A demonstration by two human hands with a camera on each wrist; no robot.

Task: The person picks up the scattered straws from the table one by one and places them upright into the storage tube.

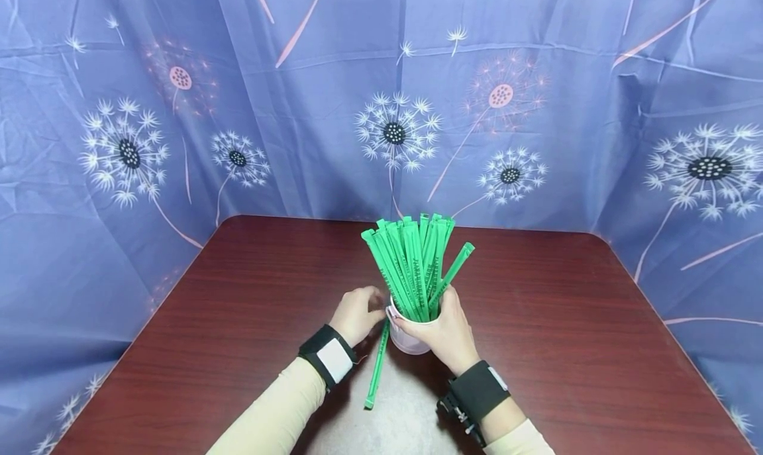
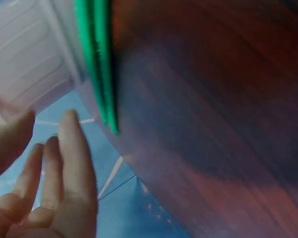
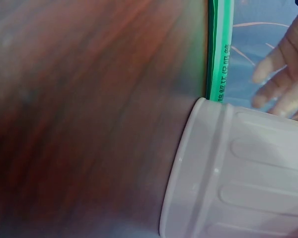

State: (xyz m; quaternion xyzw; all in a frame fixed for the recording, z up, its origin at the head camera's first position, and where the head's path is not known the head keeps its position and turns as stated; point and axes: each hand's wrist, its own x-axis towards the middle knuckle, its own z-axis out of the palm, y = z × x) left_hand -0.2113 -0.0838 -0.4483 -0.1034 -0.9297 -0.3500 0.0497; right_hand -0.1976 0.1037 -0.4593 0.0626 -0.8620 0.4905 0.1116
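Note:
A white ribbed plastic cup (image 1: 411, 342) stands on the table, filled with a bunch of green wrapped straws (image 1: 414, 263) that fan out above its rim. My right hand (image 1: 453, 332) grips the cup near the rim, thumb across the front and fingers round the right side. A single green wrapped straw (image 1: 377, 375) lies on the table just left of the cup. Beside the cup's left side, my left hand (image 1: 356, 314) holds nothing; the left wrist view shows its fingers (image 2: 74, 158) extended, apart from the green wrapper (image 2: 97, 54). Dark printing marks the wrapper (image 3: 221, 54) in the right wrist view.
The dark red-brown wooden table (image 1: 268, 276) has rounded far corners. A blue curtain (image 1: 322, 110) with a dandelion print hangs behind it and along both sides. Black straps (image 1: 479, 392) sit on both wrists.

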